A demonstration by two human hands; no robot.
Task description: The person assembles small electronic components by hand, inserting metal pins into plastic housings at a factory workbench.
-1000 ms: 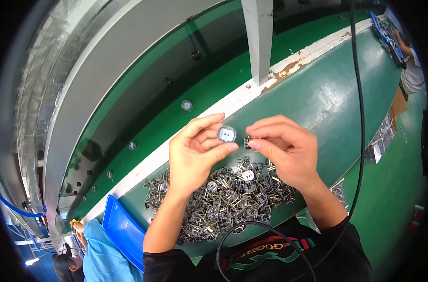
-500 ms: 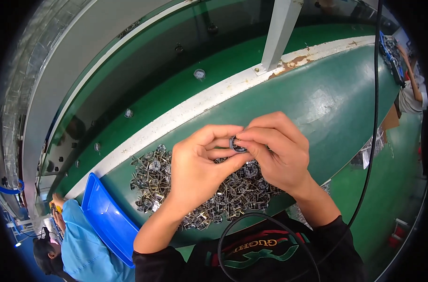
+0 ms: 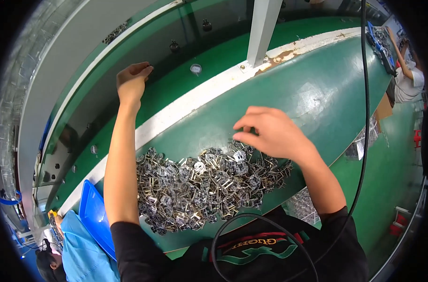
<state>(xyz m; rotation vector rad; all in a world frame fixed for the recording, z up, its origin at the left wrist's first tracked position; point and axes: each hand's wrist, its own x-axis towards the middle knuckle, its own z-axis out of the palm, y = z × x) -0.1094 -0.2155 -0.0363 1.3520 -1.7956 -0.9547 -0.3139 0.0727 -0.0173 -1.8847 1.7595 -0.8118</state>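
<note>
My left hand (image 3: 133, 81) reaches over the dark green conveyor belt (image 3: 167, 83). Its fingers are pinched together, and a dark speck shows at the tips, too small to name. Above the near worktable (image 3: 312, 101) hovers my right hand (image 3: 275, 134), thumb and forefinger apart, with nothing visible between them. Just below it lies a heap of small round plug-like parts (image 3: 200, 188), dark and clear with metal pins. On the belt, a white-faced round part (image 3: 195, 69) sits to the right of my left hand, and a dark part (image 3: 174, 45) stands farther back.
A white ledge (image 3: 186, 99) divides table from belt, with a grey post (image 3: 261, 35) rising from it. The blue tray (image 3: 93, 211) is left of the heap. A black cable (image 3: 364, 117) hangs at right. One co-worker in blue (image 3: 87, 249) is at left, another (image 3: 409, 82) far right.
My hands have parted from a small dark round part they held together above the heap. The left has swung up and left over the belt; the right stays above the table, its fingers apart.
</note>
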